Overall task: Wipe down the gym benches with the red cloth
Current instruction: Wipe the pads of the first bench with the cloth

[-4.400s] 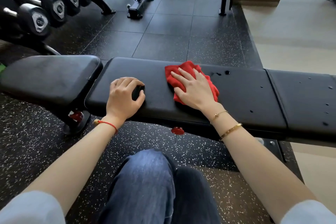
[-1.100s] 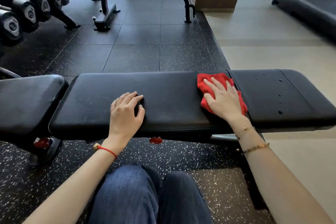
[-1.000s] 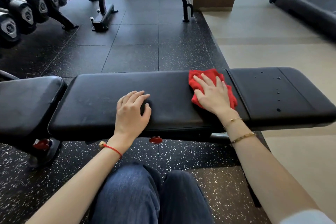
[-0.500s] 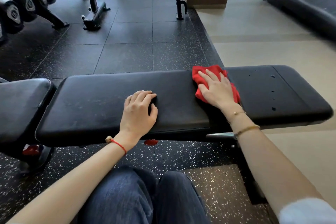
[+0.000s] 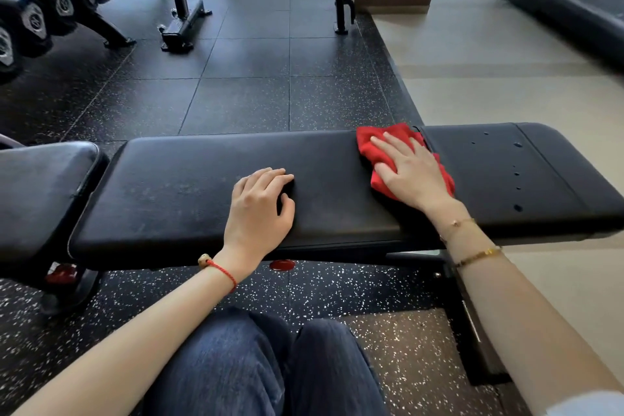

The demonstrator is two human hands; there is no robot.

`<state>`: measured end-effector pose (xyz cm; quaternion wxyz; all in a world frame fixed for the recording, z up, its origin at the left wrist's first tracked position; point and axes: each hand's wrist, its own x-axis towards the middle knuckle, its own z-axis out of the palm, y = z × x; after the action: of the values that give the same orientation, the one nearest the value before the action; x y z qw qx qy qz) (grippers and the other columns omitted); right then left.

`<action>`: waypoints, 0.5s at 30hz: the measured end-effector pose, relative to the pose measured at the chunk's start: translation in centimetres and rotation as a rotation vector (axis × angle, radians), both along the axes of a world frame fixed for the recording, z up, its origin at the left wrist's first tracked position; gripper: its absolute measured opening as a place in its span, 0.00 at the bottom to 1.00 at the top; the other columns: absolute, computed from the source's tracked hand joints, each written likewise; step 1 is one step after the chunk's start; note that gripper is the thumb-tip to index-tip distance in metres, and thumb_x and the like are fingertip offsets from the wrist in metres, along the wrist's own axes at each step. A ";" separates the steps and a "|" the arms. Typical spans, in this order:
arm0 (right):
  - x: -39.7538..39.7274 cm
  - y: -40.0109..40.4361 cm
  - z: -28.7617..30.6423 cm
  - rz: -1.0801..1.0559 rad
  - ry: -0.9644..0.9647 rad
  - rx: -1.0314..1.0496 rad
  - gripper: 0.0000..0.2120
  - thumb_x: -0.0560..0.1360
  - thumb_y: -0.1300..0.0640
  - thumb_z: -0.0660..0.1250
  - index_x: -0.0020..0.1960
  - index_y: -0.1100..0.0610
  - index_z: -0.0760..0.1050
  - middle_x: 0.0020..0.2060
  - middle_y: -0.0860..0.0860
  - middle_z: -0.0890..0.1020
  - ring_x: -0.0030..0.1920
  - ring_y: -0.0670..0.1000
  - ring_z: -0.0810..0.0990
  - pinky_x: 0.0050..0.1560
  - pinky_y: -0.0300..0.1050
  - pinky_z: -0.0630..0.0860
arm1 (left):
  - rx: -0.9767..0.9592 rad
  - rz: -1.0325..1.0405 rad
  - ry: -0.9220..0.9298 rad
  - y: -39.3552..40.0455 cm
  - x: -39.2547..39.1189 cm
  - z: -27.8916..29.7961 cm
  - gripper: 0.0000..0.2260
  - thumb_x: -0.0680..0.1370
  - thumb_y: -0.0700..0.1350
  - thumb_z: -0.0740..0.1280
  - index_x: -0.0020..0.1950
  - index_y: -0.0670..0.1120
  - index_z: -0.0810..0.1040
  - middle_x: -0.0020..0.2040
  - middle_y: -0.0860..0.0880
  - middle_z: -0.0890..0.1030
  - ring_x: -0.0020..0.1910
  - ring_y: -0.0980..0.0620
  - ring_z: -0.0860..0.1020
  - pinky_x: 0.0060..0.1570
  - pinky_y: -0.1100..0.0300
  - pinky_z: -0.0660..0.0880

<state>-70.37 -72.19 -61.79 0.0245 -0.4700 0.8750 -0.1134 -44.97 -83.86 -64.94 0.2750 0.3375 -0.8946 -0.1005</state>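
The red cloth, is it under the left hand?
No, the red cloth lies under the right hand; the left hand rests bare on the bench.

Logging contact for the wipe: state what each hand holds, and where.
The right hand presses the red cloth flat on the bench pad, palm over its middle; no closed grip. The left hand holds nothing.

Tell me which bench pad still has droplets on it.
The short end pad, just right of the red cloth under the right hand. It carries dark spots; the long middle pad under the left hand and the far-left pad show none.
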 end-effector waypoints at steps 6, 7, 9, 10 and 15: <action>1.8 -5.2 0.4 0.020 -0.053 0.038 0.25 0.80 0.44 0.55 0.76 0.38 0.58 0.78 0.41 0.58 0.77 0.61 0.54 0.78 0.55 0.47 | -0.014 0.011 0.005 0.0 0.2 0.0 0.14 0.76 0.40 0.67 0.61 0.46 0.81 0.62 0.50 0.82 0.66 0.48 0.76 0.69 0.50 0.67; 2.8 -5.0 0.2 0.071 -0.044 0.032 0.25 0.79 0.44 0.56 0.76 0.38 0.58 0.78 0.41 0.58 0.77 0.60 0.54 0.78 0.55 0.47 | -0.013 0.011 0.007 0.0 0.1 0.0 0.14 0.76 0.40 0.67 0.61 0.46 0.82 0.62 0.50 0.82 0.66 0.48 0.76 0.69 0.50 0.67; 4.7 -3.5 -0.1 0.200 -0.013 0.013 0.25 0.79 0.45 0.57 0.76 0.38 0.59 0.77 0.41 0.59 0.77 0.58 0.55 0.78 0.53 0.47 | -0.004 0.010 0.008 0.0 0.1 0.0 0.14 0.76 0.40 0.67 0.61 0.46 0.82 0.63 0.49 0.82 0.66 0.48 0.76 0.69 0.49 0.67; 5.3 -2.4 -0.3 0.262 0.003 -0.012 0.26 0.79 0.46 0.58 0.76 0.39 0.60 0.77 0.41 0.60 0.77 0.56 0.56 0.78 0.53 0.47 | 0.002 0.009 0.006 0.1 0.0 0.0 0.14 0.76 0.40 0.67 0.61 0.46 0.82 0.63 0.49 0.82 0.67 0.48 0.76 0.69 0.49 0.67; 1.9 0.9 0.2 0.315 0.018 -0.068 0.27 0.77 0.49 0.64 0.75 0.43 0.64 0.75 0.43 0.65 0.76 0.52 0.60 0.76 0.43 0.46 | 0.001 -0.008 0.000 0.1 0.2 0.0 0.15 0.77 0.40 0.67 0.62 0.46 0.81 0.64 0.49 0.81 0.68 0.48 0.75 0.70 0.49 0.67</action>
<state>-68.43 -71.24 -61.58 0.0180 -0.6030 0.7863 -0.1334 -44.80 -83.78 -64.99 0.2745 0.3339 -0.8959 -0.1023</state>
